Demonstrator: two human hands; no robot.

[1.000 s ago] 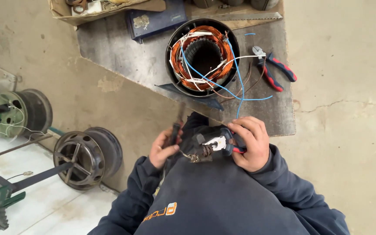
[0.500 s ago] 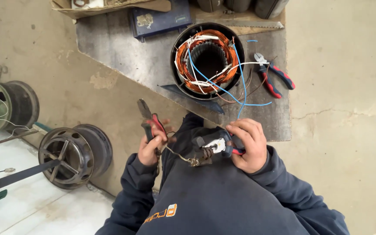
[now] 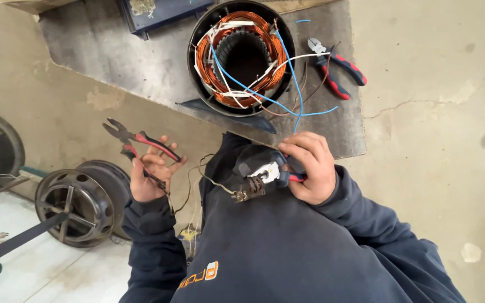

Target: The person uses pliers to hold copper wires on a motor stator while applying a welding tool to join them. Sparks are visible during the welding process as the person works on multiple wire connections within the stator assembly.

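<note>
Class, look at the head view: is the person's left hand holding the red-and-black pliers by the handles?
Yes: the left hand grips the red-and-black pliers by the handles, nose pointing up-left.

A motor stator point(image 3: 241, 56) sits on the far bench point(image 3: 113, 62), a pair of cutters point(image 3: 337, 68) lying to its right. Nearer, the left hand point(image 3: 148, 175) holds pliers point(image 3: 136, 143) out to the left, the right hand point(image 3: 310, 168) grips a tool point(image 3: 265, 171) at centre. Wheels point(image 3: 79, 205) rest on the floor, lower left.
</note>
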